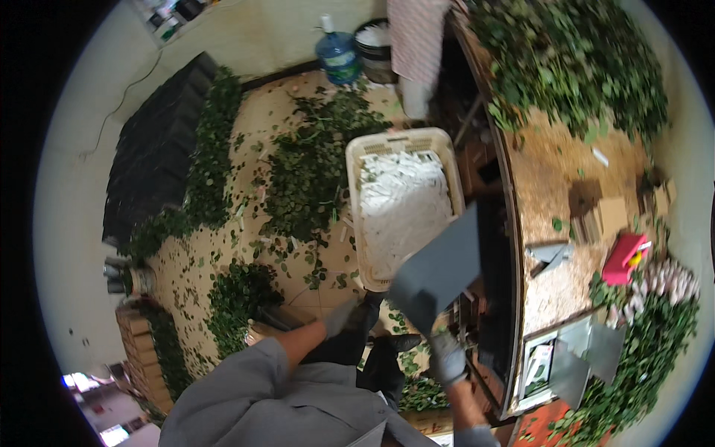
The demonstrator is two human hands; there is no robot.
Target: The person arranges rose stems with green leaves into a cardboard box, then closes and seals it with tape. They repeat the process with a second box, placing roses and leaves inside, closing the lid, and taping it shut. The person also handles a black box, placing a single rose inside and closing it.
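Observation:
A dark grey flat sheet (439,264) stands tilted in my right hand (448,359), which wears a grey glove. The fingers close on the sheet's lower corner. Whether it is plastic or card I cannot tell. My left hand (342,316), also gloved, hangs in front of my body, with no thing visible in it; its fingers are too blurred to read. Beyond the sheet, a cream plastic basket (355,216) on the floor holds a pile of white pieces (402,194). The sheet covers part of the basket's right side.
On the right runs a worn wooden workbench (551,160) with leafy stems (581,67), small cardboard pieces (599,218) and a pink object (625,258). Leaf heaps (305,164) lie on the tiled floor. A blue water jug (339,56) stands by the wall; a person (417,45) is beside the bench.

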